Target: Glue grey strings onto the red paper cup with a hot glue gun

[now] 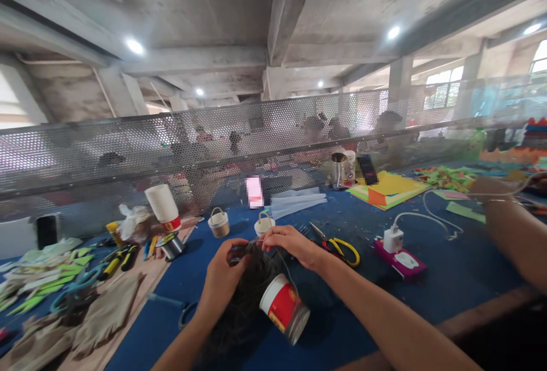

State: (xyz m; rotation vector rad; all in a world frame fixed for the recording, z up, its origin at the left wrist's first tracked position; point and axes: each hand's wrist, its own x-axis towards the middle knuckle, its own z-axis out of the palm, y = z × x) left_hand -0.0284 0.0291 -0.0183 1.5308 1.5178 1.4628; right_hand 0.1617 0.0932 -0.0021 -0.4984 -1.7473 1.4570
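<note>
My left hand (225, 271) is closed, thumb and fingers pinching the top of a bundle of dark, hair-like strands (253, 282). Right beside it, my right hand (293, 245) is pinched at the same spot; a thin cord (287, 265) runs from near its fingers down to a cup. What lies between those fingertips is too small to make out. The red and white paper cup (282, 305) lies tilted below my hands, against the strands. Just behind my hands are two small cups with looped handles, one light brown and white (219, 224), the other mostly white (261, 226).
Yellow-handled scissors (344, 251) and a purple power block (401, 260) lie to the right. A stack of paper cups (163, 206), a wire spool (171, 245) and gloves (109, 314) are on the left. A co-worker's arm (513, 234) reaches in at right.
</note>
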